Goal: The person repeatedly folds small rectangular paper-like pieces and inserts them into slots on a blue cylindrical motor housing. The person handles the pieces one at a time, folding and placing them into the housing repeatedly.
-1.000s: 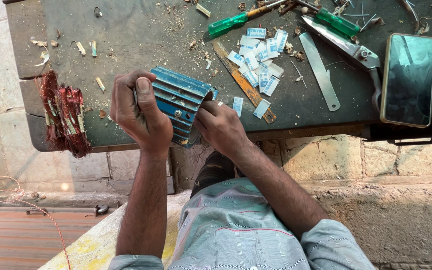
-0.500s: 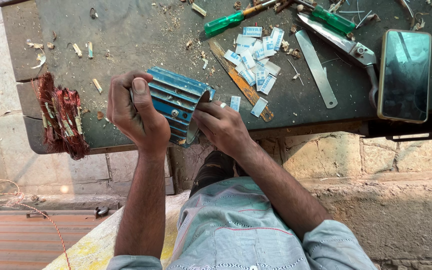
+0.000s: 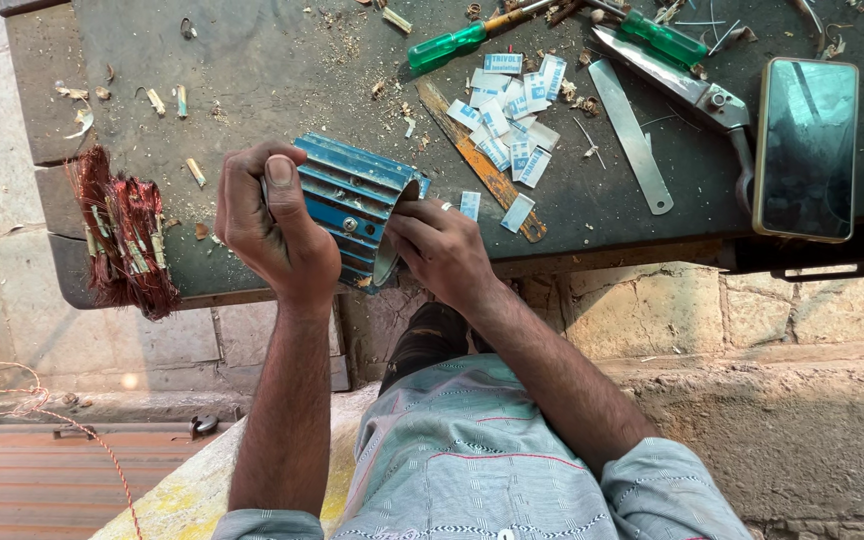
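Observation:
A blue finned metal motor housing [image 3: 352, 200] rests on its side at the near edge of a dark worktable [image 3: 272, 70]. My left hand [image 3: 274, 225] grips its left end, thumb up over the fins. My right hand [image 3: 440, 248] is at the housing's open right end, its fingers at the rim; whether it pinches anything there is hidden. A small white paper slip [image 3: 469, 205] lies just beyond the right hand's knuckles.
A bundle of removed copper wire [image 3: 122, 240] lies at the table's left edge. Several white paper slips [image 3: 507, 110], a wooden stick [image 3: 477, 155], two green screwdrivers [image 3: 447, 47], a metal strip [image 3: 632, 135], shears [image 3: 692, 90] and a phone [image 3: 805, 148] lie farther back and right.
Both hands and the housing stay in nearly the same place; the right hand's fingers have shifted slightly at the open end.

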